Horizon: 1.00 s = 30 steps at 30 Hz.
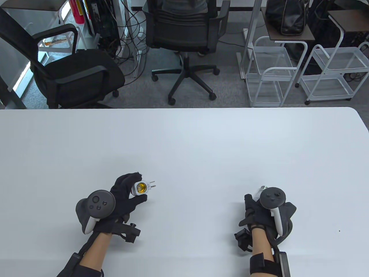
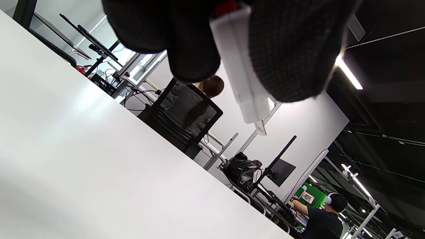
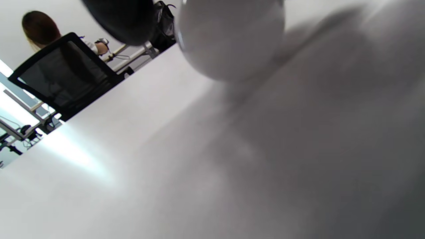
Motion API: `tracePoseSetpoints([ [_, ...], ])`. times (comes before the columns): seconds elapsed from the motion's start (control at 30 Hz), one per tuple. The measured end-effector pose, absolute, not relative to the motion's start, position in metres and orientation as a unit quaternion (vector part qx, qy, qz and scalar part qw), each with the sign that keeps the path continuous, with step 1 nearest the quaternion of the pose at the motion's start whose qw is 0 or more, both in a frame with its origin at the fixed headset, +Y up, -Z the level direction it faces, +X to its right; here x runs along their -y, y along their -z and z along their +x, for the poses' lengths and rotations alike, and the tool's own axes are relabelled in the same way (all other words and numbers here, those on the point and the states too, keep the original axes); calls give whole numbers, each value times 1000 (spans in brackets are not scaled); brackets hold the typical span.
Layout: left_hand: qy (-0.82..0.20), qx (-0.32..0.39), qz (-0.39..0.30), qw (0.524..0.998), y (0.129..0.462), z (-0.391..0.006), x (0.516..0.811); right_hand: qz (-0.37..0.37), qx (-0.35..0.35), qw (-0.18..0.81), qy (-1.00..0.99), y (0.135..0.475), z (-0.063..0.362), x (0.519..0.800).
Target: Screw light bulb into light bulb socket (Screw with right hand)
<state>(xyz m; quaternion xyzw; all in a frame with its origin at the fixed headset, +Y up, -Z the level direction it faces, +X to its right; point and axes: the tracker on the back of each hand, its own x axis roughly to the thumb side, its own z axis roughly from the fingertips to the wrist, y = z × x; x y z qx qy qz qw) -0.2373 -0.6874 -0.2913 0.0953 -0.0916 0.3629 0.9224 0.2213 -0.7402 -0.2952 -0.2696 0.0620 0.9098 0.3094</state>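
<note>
My left hand grips a white plug-in bulb socket above the table, brass opening facing up, two prongs pointing right. In the left wrist view the socket shows between my gloved fingers. My right hand holds the white light bulb; in the table view only its metal screw base peeks out past the tracker. In the right wrist view the bulb's round globe hangs just above the table with a gloved finger beside it. The hands are well apart.
The white table spans the view. Beyond its far edge stand two black office chairs, white wire carts and a side table with a black bag. People sit in the background.
</note>
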Motion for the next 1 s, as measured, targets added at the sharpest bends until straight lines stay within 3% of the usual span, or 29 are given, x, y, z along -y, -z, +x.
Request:
tracePoseSetpoints([
  [0.43,-320,109,97,936,289,-235,685,-286,-31,255,-923,298,214,744],
  [0.7,-290,112,98,946,287,-230,685,-280,49,244,-927,295,214,726],
  [0.87,-281,121,89,948,288,-228,685,-233,89,276,-928,294,205,717],
  [1.0,-278,129,84,948,288,-226,685,-145,144,367,-908,293,191,706],
])
